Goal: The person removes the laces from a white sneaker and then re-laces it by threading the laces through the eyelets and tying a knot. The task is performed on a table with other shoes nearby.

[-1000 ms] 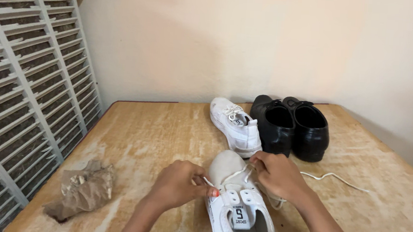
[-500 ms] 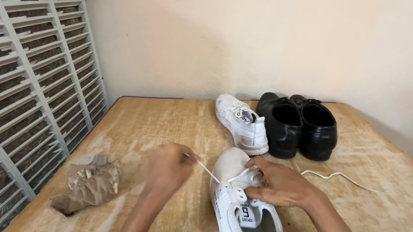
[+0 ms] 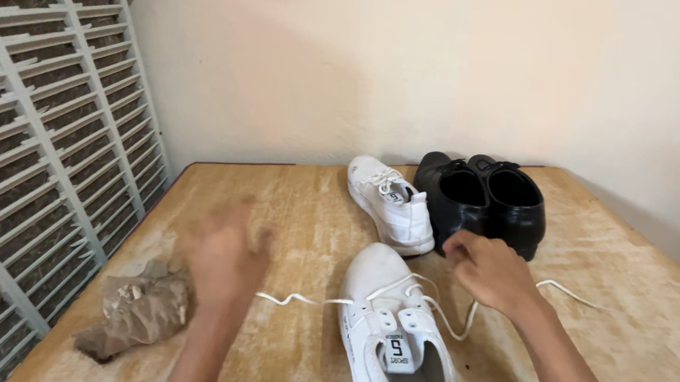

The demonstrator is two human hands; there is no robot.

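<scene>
white canvas made up the near sneaker (image 3: 393, 333), toe pointing away on the worn wooden table (image 3: 651, 345), and a white shoelace (image 3: 299, 299) ran through its front eyelets. half a second before, both hands had sat close against the shoe's toe; now they had drawn apart, the lace stretched out to either side. the left hand (image 3: 225, 259) had swung out to the left and was blurred with motion, so i cannot tell how its fingers were set, though the lace end lay just beside it. the right hand (image 3: 492, 268) had lifted to the right of the toe, fingers curled narrow and apparently pinching the other run of lace, which trailed off across the table to the right. that widening pull suggested the lace was being drawn through and snugged. farther back stood a second white sneaker (image 3: 391, 203) and a pair of black leather shoes (image 3: 485, 202), just beside one another. crumpled brown paper (image 3: 140, 313) lay near the left edge.
</scene>
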